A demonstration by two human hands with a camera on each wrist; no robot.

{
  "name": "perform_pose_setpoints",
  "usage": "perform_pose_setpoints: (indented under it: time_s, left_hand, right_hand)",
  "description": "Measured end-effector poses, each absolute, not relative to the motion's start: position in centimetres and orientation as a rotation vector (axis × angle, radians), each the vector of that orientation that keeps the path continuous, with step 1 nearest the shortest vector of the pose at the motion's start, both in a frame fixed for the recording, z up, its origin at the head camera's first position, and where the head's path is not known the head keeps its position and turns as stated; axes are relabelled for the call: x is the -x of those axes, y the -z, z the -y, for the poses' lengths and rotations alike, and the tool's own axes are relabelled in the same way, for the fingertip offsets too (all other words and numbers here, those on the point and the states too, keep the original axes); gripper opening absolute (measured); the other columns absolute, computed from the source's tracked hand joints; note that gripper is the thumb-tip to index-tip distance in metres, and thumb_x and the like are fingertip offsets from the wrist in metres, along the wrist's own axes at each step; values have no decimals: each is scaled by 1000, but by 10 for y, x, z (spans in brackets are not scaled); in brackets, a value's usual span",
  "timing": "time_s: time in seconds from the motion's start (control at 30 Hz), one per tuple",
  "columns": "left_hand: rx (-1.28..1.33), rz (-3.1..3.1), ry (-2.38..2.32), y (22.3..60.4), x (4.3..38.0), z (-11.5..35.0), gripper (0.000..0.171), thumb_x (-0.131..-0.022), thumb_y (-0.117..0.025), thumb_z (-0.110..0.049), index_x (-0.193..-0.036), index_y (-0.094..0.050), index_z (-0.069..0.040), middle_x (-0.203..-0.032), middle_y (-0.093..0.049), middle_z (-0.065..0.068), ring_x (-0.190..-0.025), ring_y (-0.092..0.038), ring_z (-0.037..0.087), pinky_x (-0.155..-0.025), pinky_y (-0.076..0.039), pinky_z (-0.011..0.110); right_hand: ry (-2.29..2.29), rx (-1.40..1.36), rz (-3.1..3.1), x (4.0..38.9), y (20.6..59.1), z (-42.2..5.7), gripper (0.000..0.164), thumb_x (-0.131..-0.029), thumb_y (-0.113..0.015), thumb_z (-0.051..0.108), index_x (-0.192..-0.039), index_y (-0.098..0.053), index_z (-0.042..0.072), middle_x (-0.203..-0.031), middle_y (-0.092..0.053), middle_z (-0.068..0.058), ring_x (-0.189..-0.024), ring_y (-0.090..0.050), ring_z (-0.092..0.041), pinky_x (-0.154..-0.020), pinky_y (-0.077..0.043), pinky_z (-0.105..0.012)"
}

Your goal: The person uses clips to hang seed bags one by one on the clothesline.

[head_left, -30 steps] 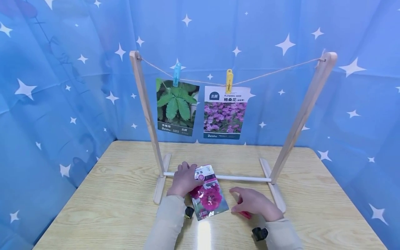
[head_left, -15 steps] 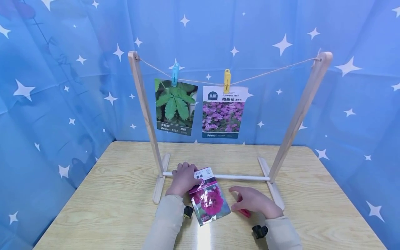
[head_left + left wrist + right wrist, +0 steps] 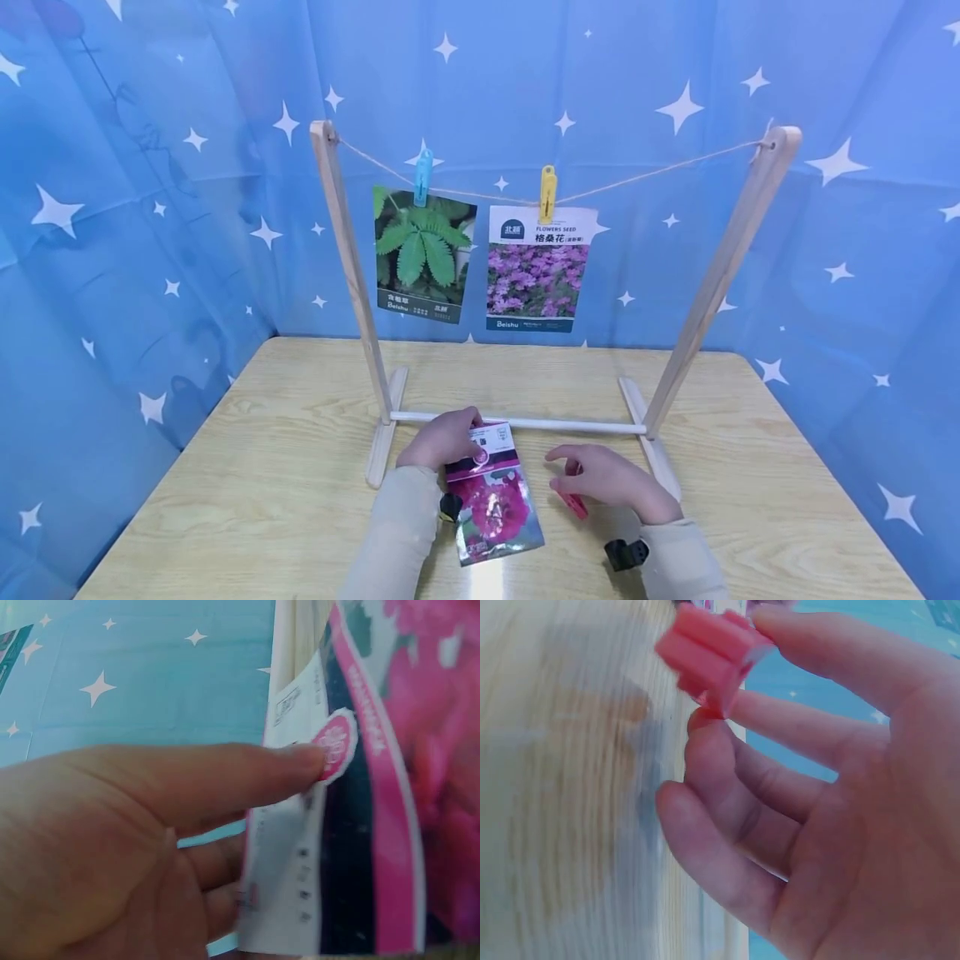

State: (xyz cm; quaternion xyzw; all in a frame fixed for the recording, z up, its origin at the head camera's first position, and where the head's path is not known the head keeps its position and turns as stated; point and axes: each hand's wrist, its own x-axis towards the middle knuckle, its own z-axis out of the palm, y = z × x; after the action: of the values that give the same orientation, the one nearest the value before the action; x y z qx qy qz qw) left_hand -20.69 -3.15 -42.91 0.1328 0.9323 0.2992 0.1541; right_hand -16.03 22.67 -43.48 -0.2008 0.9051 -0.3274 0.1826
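My left hand [image 3: 444,439] pinches the top of a seed packet [image 3: 495,508] that shows a pink flower. In the left wrist view its thumb presses on the round pink emblem of the packet [image 3: 285,900], with the other fingers behind. My right hand [image 3: 603,477], to the right of the packet, holds a red clothespin [image 3: 574,503] between thumb and fingers. The right wrist view shows that clothespin [image 3: 712,652] at the fingertips, close over the wooden table.
Behind both hands stands a wooden frame [image 3: 712,292] with a string [image 3: 660,172] across its top. A green-leaf packet [image 3: 423,258] hangs there from a blue clothespin [image 3: 423,178], a purple-flower packet [image 3: 536,279] from a yellow one [image 3: 548,194]. A white bar [image 3: 562,425] joins the frame's feet.
The pink-flower packet has moved toward me and slightly left, with my left hand on it. My right hand has shifted a little, and the red clothespin now points more downward.
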Motion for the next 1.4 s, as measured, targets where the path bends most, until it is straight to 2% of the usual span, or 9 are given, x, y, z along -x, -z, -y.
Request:
perform_pose_setpoints:
  time_s: [0.17, 0.37, 0.5, 0.7, 0.83, 1.03, 1.13, 1.27, 1.4]
  left_hand:
    - [-417, -2642, -838, 430, 204, 35, 39, -72, -71, -10, -107, -55, -15, -96, -59, 1, -83, -54, 15, -71, -46, 33]
    - [-391, -2590, -843, 426, 201, 34, 50, -72, -68, -7, -117, -54, -22, -105, -58, 1, -88, -52, 18, -74, -46, 37]
    - [-407, -2544, -827, 423, 200, 31, 56, -76, -62, -5, -125, -48, -26, -111, -54, 4, -91, -50, 20, -74, -46, 38]
    - [-479, -2562, -818, 422, 202, 29, 62, -81, -57, -6, -135, -37, -30, -128, -44, 12, -97, -50, 19, -76, -46, 34]
    - [-491, -2602, -845, 423, 205, 30, 61, -83, -56, -8, -136, -36, -30, -129, -44, 15, -99, -51, 21, -81, -45, 36]
    - [-472, -2653, -845, 425, 208, 30, 58, -83, -55, -9, -135, -38, -28, -125, -46, 15, -100, -51, 24, -82, -44, 39]
    - [-452, -2693, -827, 426, 209, 30, 56, -85, -53, -12, -135, -37, -29, -129, -44, 15, -110, -47, 27, -88, -41, 43]
    - [-420, -2744, -828, 426, 210, 30, 52, -88, -52, -15, -136, -37, -28, -132, -42, 15, -119, -41, 31, -93, -37, 46]
    - [-401, -2796, -806, 425, 210, 31, 50, -87, -54, -17, -134, -39, -25, -128, -47, 12, -115, -45, 29, -91, -39, 44]
  right_hand:
    - [935, 555, -2538, 159, 435, -228, 43, -83, -62, 33, -118, -55, 11, -81, -55, 3, -67, -49, -14, -54, -42, -29]
    - [970, 532, -2510, 159, 433, -232, 43, -82, -63, 30, -119, -54, 10, -83, -55, 0, -69, -49, -16, -56, -41, -31]
    - [972, 494, -2514, 159, 432, -235, 43, -82, -63, 29, -120, -54, 11, -84, -55, 0, -69, -49, -15, -57, -41, -30]
    - [980, 485, -2518, 159, 430, -241, 43, -83, -62, 28, -121, -53, 10, -85, -55, 0, -71, -51, -14, -58, -43, -31]
    - [975, 519, -2515, 161, 431, -244, 39, -84, -61, 25, -119, -53, 9, -86, -56, -1, -72, -52, -14, -60, -43, -31]
    - [976, 555, -2499, 162, 432, -247, 20, -88, -56, 22, -104, -59, 11, -82, -56, 0, -68, -52, -15, -57, -43, -31]
    - [966, 566, -2503, 161, 430, -248, 12, -89, -54, 23, -92, -60, 13, -75, -57, 1, -64, -50, -13, -55, -42, -30]
    - [1031, 590, -2430, 159, 429, -249, 18, -92, -50, 21, -82, -59, 9, -66, -60, -4, -59, -54, -21, -55, -42, -31]
    - [1033, 603, -2439, 158, 428, -249, 21, -93, -47, 18, -79, -59, 9, -64, -61, -3, -60, -55, -25, -56, -42, -31]
